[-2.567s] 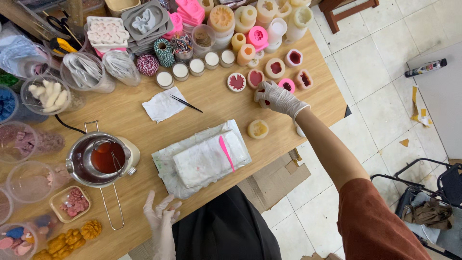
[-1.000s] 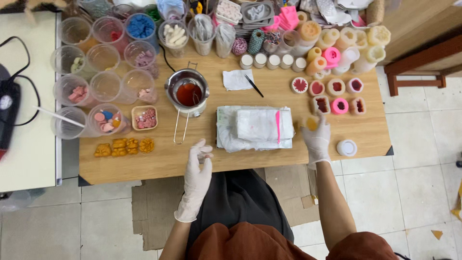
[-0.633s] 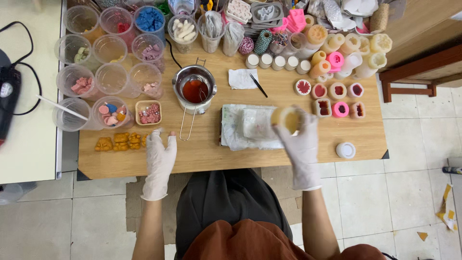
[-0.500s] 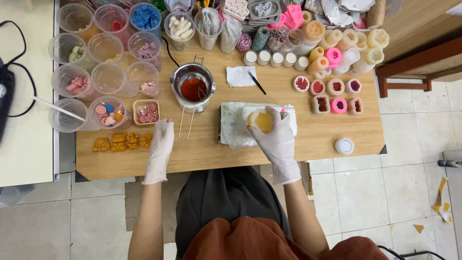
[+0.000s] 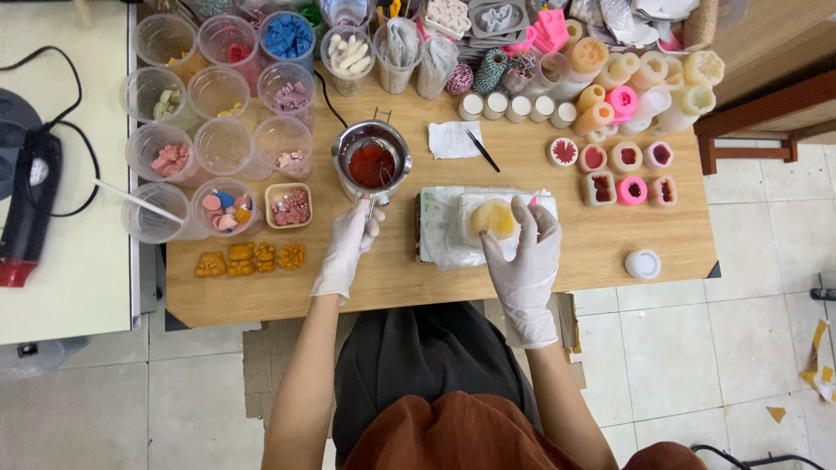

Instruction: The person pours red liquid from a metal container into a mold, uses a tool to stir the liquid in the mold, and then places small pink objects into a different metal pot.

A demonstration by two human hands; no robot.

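Left hand (image 5: pixel 350 245) grips the pot (image 5: pixel 373 162) handle; right hand (image 5: pixel 522 254) steadies the yellow mould (image 5: pixel 493 217) on the paper pad (image 5: pixel 444 228). Best poured slowly, with the mould level.

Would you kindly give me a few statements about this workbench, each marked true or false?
1. The right hand holds a yellowish mould over the white cloth. True.
2. The left hand rests on the orange figures. False: it grips the pot by its wire handle.
3. The pot holds red liquid. True.
4. Both hands are bare. False: both wear white gloves.
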